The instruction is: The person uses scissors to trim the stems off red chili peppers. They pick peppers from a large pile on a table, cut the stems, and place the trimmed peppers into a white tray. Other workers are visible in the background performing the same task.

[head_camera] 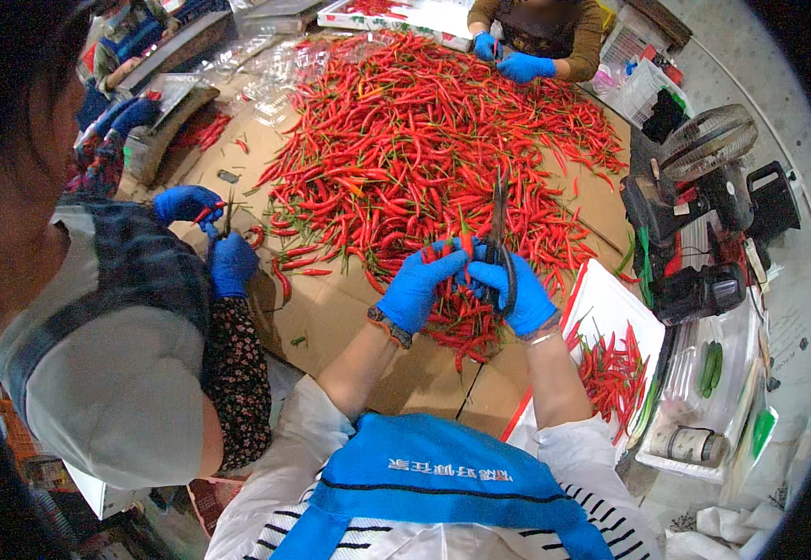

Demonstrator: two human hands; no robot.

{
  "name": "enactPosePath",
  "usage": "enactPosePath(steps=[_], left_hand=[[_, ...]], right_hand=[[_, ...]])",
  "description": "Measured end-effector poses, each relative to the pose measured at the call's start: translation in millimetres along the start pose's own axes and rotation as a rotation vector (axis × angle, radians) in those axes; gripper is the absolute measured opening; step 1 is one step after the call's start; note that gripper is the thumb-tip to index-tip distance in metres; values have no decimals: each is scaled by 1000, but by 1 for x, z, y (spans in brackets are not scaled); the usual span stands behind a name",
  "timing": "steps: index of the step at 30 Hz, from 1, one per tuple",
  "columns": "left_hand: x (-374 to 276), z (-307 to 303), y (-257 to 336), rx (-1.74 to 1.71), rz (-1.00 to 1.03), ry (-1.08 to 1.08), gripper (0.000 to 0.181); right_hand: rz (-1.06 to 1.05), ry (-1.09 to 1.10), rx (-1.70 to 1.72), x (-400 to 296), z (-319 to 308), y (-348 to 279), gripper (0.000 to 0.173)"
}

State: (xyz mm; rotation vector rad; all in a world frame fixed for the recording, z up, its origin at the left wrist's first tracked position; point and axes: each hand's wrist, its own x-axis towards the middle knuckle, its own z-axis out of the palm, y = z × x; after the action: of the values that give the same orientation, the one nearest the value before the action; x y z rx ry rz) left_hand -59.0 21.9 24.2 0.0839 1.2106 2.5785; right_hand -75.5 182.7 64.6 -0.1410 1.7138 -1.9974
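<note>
A big heap of red chili peppers [405, 140] with green stems covers the cardboard-topped table [321, 308]. Over its near edge, my left hand [412, 287] in a blue glove holds red chili peppers [466, 241], one of them upright with its green stem raised. Close beside it, my right hand [517, 290], gloved in blue too, has its fingers in the handles of dark scissors [500, 217], whose blades point away from me. Below my hands lie more chilies. To the right, a white tray with a red edge [587, 294] holds cut-looking chilies [612, 371].
A co-worker [118, 336] at the left handles chilies and scissors; another person [545, 42] works across the table. Clear plastic boxes [272, 77] lie at the far left. A fan [710, 143], black equipment and a tray with cucumbers [711, 369] and a cup stand at the right.
</note>
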Motion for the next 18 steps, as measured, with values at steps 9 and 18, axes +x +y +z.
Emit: enactPosePath(steps=[9,18], left_hand=[[-23,8,24,145,29,147,23],[-27,-2,24,287,-9,126,30]], right_hand=[[-203,243,-615,-17,-23,34,42],[-96,173,-1014,-30,-15,2,41]])
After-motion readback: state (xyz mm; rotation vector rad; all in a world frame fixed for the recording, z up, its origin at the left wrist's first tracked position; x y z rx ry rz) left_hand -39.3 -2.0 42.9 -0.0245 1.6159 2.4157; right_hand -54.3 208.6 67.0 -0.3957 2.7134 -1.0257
